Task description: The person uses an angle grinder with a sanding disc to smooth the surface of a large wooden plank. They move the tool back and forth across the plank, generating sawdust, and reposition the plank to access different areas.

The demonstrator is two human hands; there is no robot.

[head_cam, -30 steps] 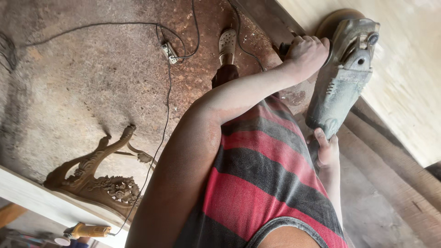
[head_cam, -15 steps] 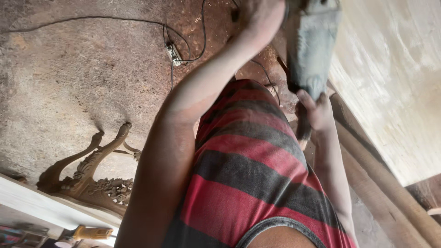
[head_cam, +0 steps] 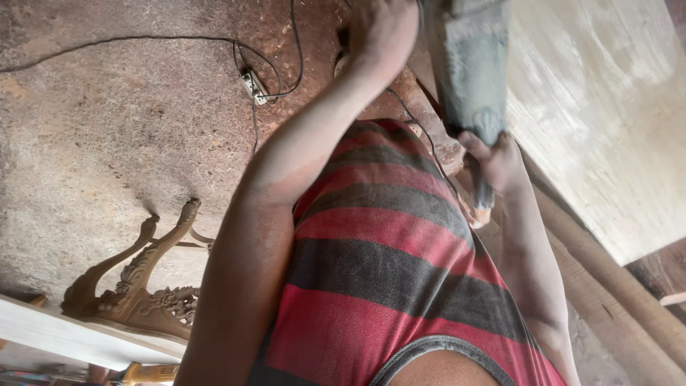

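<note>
I look down over my red and grey striped shirt (head_cam: 400,271). My left hand (head_cam: 382,28) is raised at the top edge, closed on the front of a dusty grey angle grinder (head_cam: 468,64); what it grips there is hidden. My right hand (head_cam: 496,161) wraps around the grinder's rear end, with the cord (head_cam: 421,132) trailing from it. The grinder's head is cut off by the top edge. A pale wooden panel (head_cam: 607,107) lies just right of the tool.
A plug connector (head_cam: 254,84) with black cables lies on the dusty brown floor (head_cam: 107,143). A carved wooden ornament (head_cam: 136,293) leans on a white board (head_cam: 64,332) at lower left. Dark wooden beams (head_cam: 622,286) run along the lower right.
Both hands and the grinder have shifted up and left in the view. The grinder's head has left the frame at the top, and the pale panel fills more of the right side.
</note>
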